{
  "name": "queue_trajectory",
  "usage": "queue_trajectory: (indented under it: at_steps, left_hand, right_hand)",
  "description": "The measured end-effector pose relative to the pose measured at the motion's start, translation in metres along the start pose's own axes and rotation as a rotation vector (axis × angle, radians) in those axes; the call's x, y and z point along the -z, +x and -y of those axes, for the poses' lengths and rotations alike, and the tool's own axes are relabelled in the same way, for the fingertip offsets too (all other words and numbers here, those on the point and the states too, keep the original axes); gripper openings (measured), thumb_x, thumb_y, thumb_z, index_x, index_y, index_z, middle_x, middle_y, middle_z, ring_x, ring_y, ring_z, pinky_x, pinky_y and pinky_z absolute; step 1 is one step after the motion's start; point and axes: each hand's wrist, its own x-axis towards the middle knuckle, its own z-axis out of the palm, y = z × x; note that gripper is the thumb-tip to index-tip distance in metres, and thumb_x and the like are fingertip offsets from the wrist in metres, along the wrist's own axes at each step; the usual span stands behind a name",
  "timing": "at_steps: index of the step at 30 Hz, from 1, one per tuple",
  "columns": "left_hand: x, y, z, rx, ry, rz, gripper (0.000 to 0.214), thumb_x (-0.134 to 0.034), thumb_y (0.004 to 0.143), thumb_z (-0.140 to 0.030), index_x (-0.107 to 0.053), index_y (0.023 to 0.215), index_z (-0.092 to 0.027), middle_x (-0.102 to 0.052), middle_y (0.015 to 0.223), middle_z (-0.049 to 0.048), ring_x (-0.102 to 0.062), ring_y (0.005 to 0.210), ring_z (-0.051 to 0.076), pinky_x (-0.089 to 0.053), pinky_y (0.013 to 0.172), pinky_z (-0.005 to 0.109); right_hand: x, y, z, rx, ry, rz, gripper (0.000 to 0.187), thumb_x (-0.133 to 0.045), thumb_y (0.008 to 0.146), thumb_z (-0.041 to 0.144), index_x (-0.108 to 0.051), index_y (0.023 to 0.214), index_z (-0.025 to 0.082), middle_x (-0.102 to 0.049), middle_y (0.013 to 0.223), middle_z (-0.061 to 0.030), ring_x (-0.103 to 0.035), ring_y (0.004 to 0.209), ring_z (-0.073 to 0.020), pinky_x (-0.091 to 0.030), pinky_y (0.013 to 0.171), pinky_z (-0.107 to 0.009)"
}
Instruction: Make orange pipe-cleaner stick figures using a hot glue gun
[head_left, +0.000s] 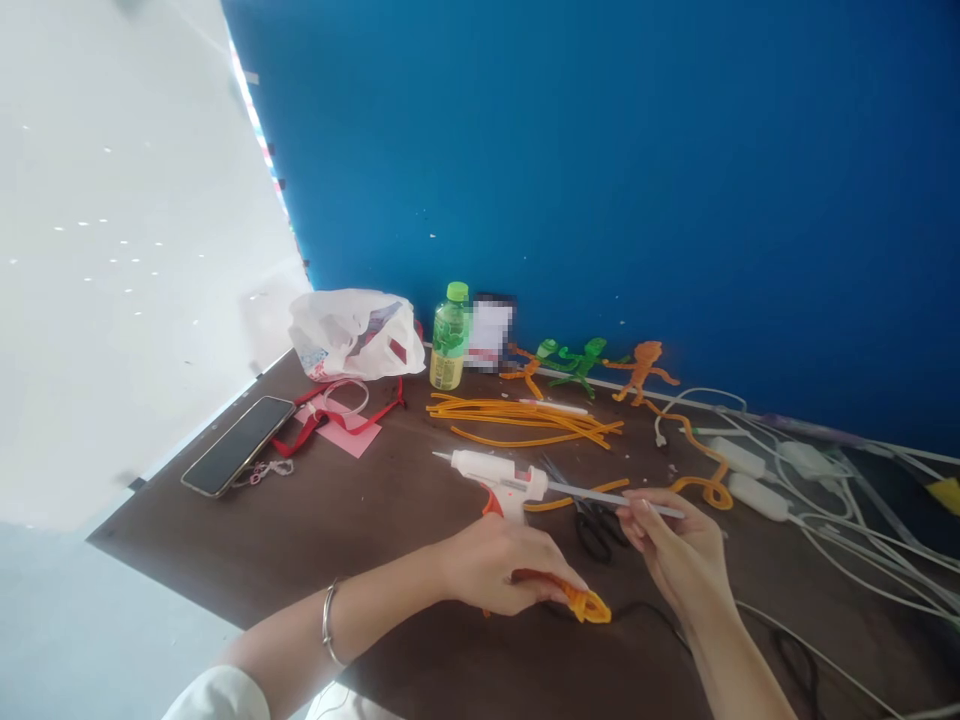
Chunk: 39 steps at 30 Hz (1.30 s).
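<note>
Your left hand (491,570) pinches a twisted orange pipe-cleaner coil (589,605) low over the brown table (337,520), its loop end poking right. Your right hand (679,545) pinches a pale translucent glue stick (600,495). The stick's long axis runs left into the white hot-glue gun (499,475), whose nozzle points left.

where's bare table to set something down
Bare table lies between the phone and the glue gun, down to the near edge beside the left hand, which pinches an orange pipe cleaner. Crowded: cables right of the right hand holding a glue stick; loose pipe cleaners and bottle at the back.
</note>
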Motion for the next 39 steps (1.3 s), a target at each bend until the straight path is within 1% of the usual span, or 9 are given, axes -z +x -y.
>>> queue_trajectory:
  at_steps: [5, 10, 14, 17, 20, 27, 31, 34, 39]
  left_hand:
    - [0.0, -0.001, 0.0, -0.022, 0.018, -0.006, 0.026, -0.048, 0.082, -0.023, -0.065, 0.102, -0.02, -0.068, 0.095, 0.0046, -0.062, 0.085, 0.012, -0.045, 0.073, 0.017]
    - [-0.001, -0.001, -0.001, -0.041, 0.021, -0.018, 0.027, -0.049, 0.081, -0.021, -0.065, 0.102, -0.019, -0.068, 0.095, 0.0047, -0.062, 0.085, 0.012, -0.044, 0.071, 0.016]
    - [-0.003, -0.002, -0.001, -0.036, 0.009, -0.033, 0.027, -0.048, 0.081, -0.022, -0.065, 0.102, -0.02, -0.068, 0.095, 0.0051, -0.062, 0.086, 0.012, -0.044, 0.074, 0.017]
    - [-0.004, -0.001, 0.0, -0.009, 0.001, -0.028, 0.027, -0.049, 0.081, -0.026, -0.065, 0.102, -0.021, -0.069, 0.093, 0.0047, -0.062, 0.082, 0.013, -0.045, 0.074, 0.018]
    - [-0.006, -0.002, 0.001, 0.002, -0.006, -0.021, 0.027, -0.052, 0.08, -0.026, -0.065, 0.102, -0.02, -0.069, 0.093, 0.004, -0.062, 0.081, 0.013, -0.045, 0.075, 0.019]
    - [-0.01, -0.002, 0.007, -0.008, -0.069, -0.016, 0.029, -0.051, 0.081, -0.029, -0.065, 0.103, -0.016, -0.069, 0.094, 0.0059, -0.062, 0.081, 0.013, -0.045, 0.075, 0.019]
    - [-0.009, -0.001, 0.006, -0.01, -0.045, -0.026, 0.026, -0.054, 0.08, -0.03, -0.066, 0.1, -0.02, -0.07, 0.09, 0.004, -0.062, 0.081, 0.013, -0.039, 0.09, 0.026]
    - [-0.008, 0.0, 0.003, 0.023, -0.126, -0.112, 0.023, -0.056, 0.079, -0.03, -0.067, 0.096, -0.02, -0.069, 0.086, 0.0044, -0.062, 0.081, 0.015, -0.034, 0.097, 0.035]
    - [-0.005, 0.004, 0.012, 0.24, -0.658, -0.425, 0.037, -0.06, 0.074, -0.044, -0.066, 0.093, -0.013, -0.066, 0.085, 0.0102, -0.059, 0.061, 0.013, -0.049, 0.061, 0.029]
  right_hand:
    - [0.005, 0.0, 0.004, 0.052, -0.131, -0.033, 0.023, -0.077, 0.058, 0.035, -0.064, 0.065, 0.017, -0.055, 0.046, 0.0017, -0.04, 0.036, -0.0056, -0.029, 0.031, -0.017]
    - [-0.005, -0.003, 0.006, 0.018, -0.021, -0.072, 0.026, -0.074, 0.061, 0.041, -0.062, 0.06, 0.018, -0.05, 0.044, 0.0024, -0.034, 0.034, -0.0047, -0.024, 0.028, -0.016]
    - [-0.019, -0.008, 0.0, -0.028, 0.099, 0.053, 0.026, -0.071, 0.064, 0.045, -0.065, 0.069, 0.02, -0.053, 0.053, 0.0, -0.046, 0.045, -0.0102, -0.04, 0.038, -0.023]
    - [-0.036, -0.017, -0.006, -0.094, 0.122, 0.155, 0.027, -0.068, 0.068, 0.046, -0.066, 0.081, 0.022, -0.061, 0.068, -0.0029, -0.057, 0.062, -0.0156, -0.051, 0.059, -0.03]
    - [-0.054, -0.027, -0.008, -0.212, 0.099, 0.277, 0.035, -0.063, 0.072, 0.049, -0.062, 0.095, 0.023, -0.067, 0.086, -0.0062, -0.062, 0.079, -0.0214, -0.049, 0.076, -0.037]
    - [-0.066, -0.033, -0.011, -0.411, -0.15, 0.461, 0.046, -0.062, 0.073, 0.048, -0.059, 0.107, 0.017, -0.067, 0.1, -0.0098, -0.06, 0.095, -0.026, -0.047, 0.081, -0.036]
    - [-0.064, -0.027, -0.016, -0.294, -0.059, 0.365, 0.04, -0.058, 0.078, 0.046, -0.058, 0.107, 0.017, -0.067, 0.099, -0.01, -0.061, 0.093, -0.0236, -0.048, 0.08, -0.034]
    - [-0.057, -0.019, -0.015, -0.239, 0.048, 0.194, 0.038, -0.06, 0.075, 0.046, -0.056, 0.101, 0.019, -0.067, 0.08, -0.005, -0.063, 0.072, -0.0196, -0.051, 0.063, -0.03]
    - [-0.036, -0.005, -0.002, -0.174, -0.022, 0.053, 0.039, -0.053, 0.076, 0.055, -0.048, 0.096, 0.022, -0.056, 0.052, 0.0047, -0.044, 0.034, -0.01, -0.031, 0.031, -0.021]
